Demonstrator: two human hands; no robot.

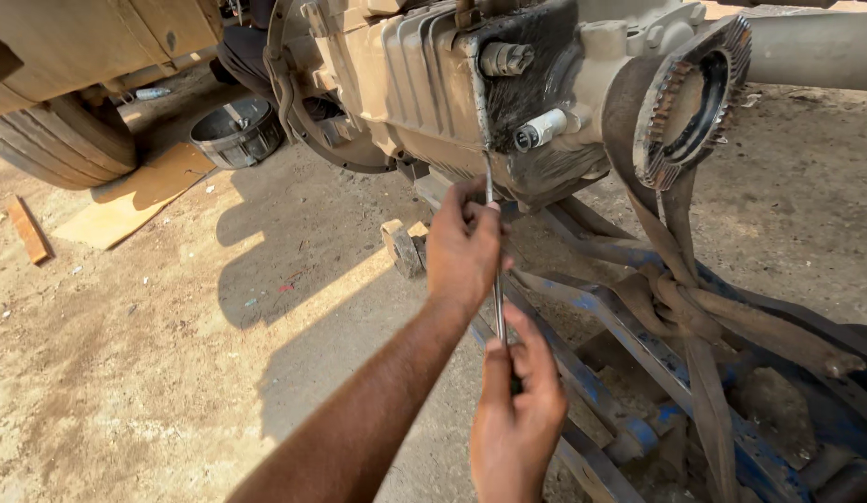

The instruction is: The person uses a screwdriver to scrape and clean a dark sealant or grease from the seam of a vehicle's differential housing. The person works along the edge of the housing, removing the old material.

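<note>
A big tan gearbox housing [424,84] hangs on a blue jack frame [638,345], tied with a dirty strap [676,298]. A toothed ring flange [694,98] faces right. A long thin metal rod [497,289] runs from the housing's greasy lower edge down to my hands. My left hand [463,247] pinches the rod's upper part just below the housing. My right hand [517,410] grips the rod's lower end, thumb up along it.
A truck tyre [61,140] stands at the far left beside a wooden board [135,191] and a small plank [28,228]. A round metal drum part [236,132] lies on the dirt. A wood block [403,244] sits under the housing.
</note>
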